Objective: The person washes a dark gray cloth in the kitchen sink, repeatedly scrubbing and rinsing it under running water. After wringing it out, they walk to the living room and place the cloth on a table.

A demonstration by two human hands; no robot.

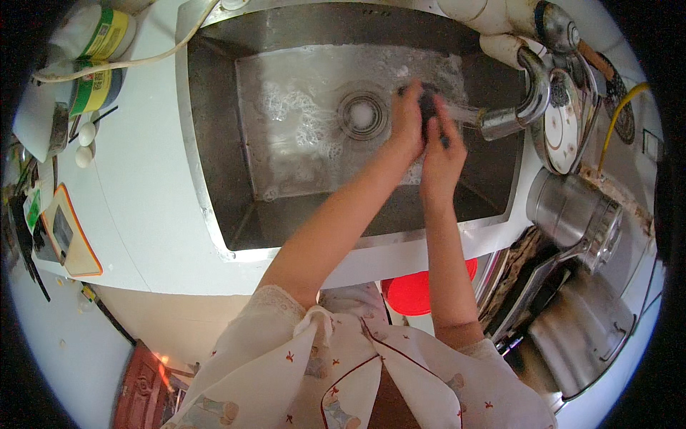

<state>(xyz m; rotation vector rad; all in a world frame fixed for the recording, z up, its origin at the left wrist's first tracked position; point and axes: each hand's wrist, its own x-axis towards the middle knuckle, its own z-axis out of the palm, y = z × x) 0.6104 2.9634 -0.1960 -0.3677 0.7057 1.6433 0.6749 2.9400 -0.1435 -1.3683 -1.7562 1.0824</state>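
Observation:
My left hand (407, 120) and my right hand (445, 147) press together over the right part of a stainless steel sink (300, 222). Between them is a small dark, soft-looking thing (427, 104), perhaps a cloth or scrubbing pad; blur and my fingers hide most of it. Water runs from the metal faucet (504, 122) towards my hands. Shallow water with white suds (300, 115) covers the basin floor. Left of my hands sits the round drain (363, 115).
Two white eggs (86, 134) and several labelled plastic tubs (104, 32) stand on the left counter, near an orange-edged board (75, 230). To the right are stacked plates (560, 120), a steel pot (568, 206) and a gas stove (584, 327). Something red (410, 294) shows below the counter.

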